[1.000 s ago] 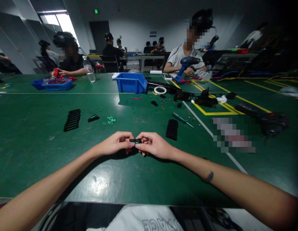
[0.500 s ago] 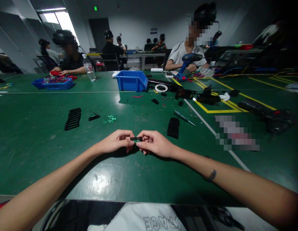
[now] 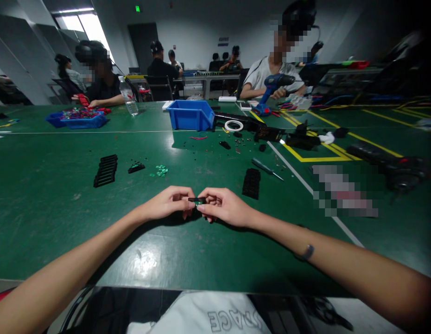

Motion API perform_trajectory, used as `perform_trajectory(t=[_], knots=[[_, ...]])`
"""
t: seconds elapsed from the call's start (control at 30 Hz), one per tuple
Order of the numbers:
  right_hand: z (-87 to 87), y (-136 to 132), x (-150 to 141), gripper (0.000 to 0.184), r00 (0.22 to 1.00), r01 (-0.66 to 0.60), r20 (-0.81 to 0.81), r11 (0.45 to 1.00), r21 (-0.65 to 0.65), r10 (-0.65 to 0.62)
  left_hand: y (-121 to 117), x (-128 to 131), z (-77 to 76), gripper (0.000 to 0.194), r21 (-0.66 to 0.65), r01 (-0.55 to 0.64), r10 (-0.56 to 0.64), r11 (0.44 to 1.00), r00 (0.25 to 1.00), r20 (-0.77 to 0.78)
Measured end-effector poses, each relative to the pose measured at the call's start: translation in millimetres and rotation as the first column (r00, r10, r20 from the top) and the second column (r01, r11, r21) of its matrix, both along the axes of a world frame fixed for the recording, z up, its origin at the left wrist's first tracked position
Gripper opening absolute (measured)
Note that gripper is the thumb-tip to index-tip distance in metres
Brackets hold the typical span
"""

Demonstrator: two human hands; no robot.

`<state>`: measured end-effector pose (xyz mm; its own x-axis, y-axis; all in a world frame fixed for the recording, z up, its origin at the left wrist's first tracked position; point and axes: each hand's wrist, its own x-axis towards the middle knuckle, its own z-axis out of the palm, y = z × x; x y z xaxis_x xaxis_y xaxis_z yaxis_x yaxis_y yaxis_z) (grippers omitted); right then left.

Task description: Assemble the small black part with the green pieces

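Note:
Between my two hands is a small black plastic part [image 3: 197, 200] with a bit of green board showing on it. My left hand [image 3: 172, 202] pinches its left end, thumb along the near side. On the other end, my right hand [image 3: 224, 206] grips with thumb and curled fingers. The fingers hide most of the part. Beyond my left hand lie a pile of small green circuit boards [image 3: 161, 171], a black part with green on it [image 3: 136, 167] and a row of black slotted pieces [image 3: 105, 170]. A black block of pieces [image 3: 251, 183] lies past my right hand.
A screwdriver [image 3: 267, 169] lies at right. Farther back are a blue bin [image 3: 190, 116], a white ring [image 3: 233, 126], scattered screws and a cordless drill [image 3: 271, 93]. A water bottle [image 3: 129, 97] and blue trays of wires [image 3: 84, 121] stand at left. Co-workers sit across the table.
My hands keep the same grip on the black part, almost unmoved. The view shifts very slightly. Across the table, the co-worker at left has raised a red object a little.

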<state>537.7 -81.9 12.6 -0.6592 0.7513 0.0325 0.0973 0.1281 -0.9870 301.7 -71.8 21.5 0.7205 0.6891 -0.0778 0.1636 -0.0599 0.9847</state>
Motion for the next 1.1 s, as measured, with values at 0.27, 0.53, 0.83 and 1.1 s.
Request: perform_trajectory(t=[0.27,0.53,0.83,1.1], knots=[[-2.6,-3.2,-1.3,0.029,0.999,0.031,0.024,0.998,0.058,-0.032,-0.2,1.1,-0.5,0.028,-0.014,-0.017,0.017,1.0,1.0,-0.005],[-1.9,-5.3,-1.5,0.023,0.996,0.051,0.066,0.989,0.14,-0.061,-0.2,0.3,-0.7,0.028,0.008,-0.02,0.02,1.0,1.0,-0.02],[-2.6,-5.5,-1.7,0.023,0.996,0.05,0.065,0.989,0.14,-0.059,-1.7,1.5,-4.6,0.03,0.027,-0.031,0.032,0.999,0.999,-0.017],[-2.2,-5.5,-1.4,0.023,0.994,0.051,0.09,0.983,0.175,-0.068,-1.8,0.6,-2.7,0.029,0.032,-0.021,0.021,0.999,1.0,-0.022]])
